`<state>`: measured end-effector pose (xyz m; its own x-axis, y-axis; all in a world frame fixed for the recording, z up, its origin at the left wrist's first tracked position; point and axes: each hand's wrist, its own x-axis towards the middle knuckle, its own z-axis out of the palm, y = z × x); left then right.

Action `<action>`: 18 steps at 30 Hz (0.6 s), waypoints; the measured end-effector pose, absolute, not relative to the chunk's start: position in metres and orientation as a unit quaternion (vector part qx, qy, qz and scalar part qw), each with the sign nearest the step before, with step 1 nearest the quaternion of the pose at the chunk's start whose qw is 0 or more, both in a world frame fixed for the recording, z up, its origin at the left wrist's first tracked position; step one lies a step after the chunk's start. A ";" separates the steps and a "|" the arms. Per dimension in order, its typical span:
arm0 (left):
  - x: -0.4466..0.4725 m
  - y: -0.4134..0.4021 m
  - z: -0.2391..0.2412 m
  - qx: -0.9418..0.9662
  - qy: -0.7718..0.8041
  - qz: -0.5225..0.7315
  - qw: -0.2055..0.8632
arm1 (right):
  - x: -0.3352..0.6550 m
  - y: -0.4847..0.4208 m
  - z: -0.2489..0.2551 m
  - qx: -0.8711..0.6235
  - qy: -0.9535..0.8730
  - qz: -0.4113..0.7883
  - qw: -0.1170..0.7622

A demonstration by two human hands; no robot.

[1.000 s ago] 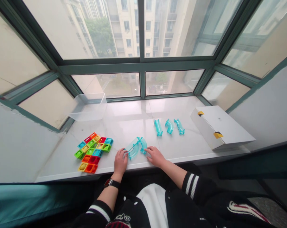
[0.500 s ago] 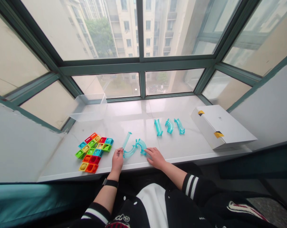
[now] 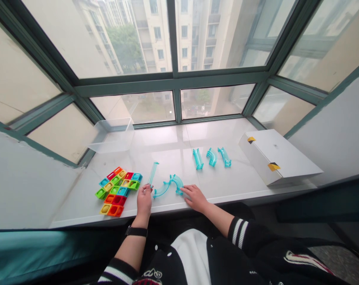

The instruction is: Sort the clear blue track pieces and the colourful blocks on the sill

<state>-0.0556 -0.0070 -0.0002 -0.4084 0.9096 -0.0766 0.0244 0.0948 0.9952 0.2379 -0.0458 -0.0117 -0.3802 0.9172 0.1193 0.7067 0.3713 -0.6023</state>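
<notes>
My left hand (image 3: pixel 144 200) pinches the near end of a straight translucent turquoise track piece (image 3: pixel 153 173), which points away toward the window. Just right of it, two curved turquoise track pieces lie joined in an S shape on the white sill: a left curve (image 3: pixel 163 190) and a right curve (image 3: pixel 177 183). A small gap separates the straight piece from the left curve. With its fingertips, my right hand (image 3: pixel 195 197) grips the right curve's near end; the thumb is partly hidden.
Several colourful square blocks (image 3: pixel 117 192) lie clustered at left. Behind them stands a clear plastic bin (image 3: pixel 111 136). Three loose turquoise track pieces (image 3: pixel 211 157) lie farther back, right of centre. At right sits a white box (image 3: pixel 282 154) with yellow-black tape, and window frames border the sill (image 3: pixel 221 134).
My left hand has moved slightly left with the straight track piece, opening a gap from the left curve. My right hand stays on the right curve.
</notes>
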 end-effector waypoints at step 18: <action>0.071 -0.029 0.080 0.648 0.477 0.453 0.383 | 0.260 -0.045 0.073 -0.438 -0.744 0.230 0.449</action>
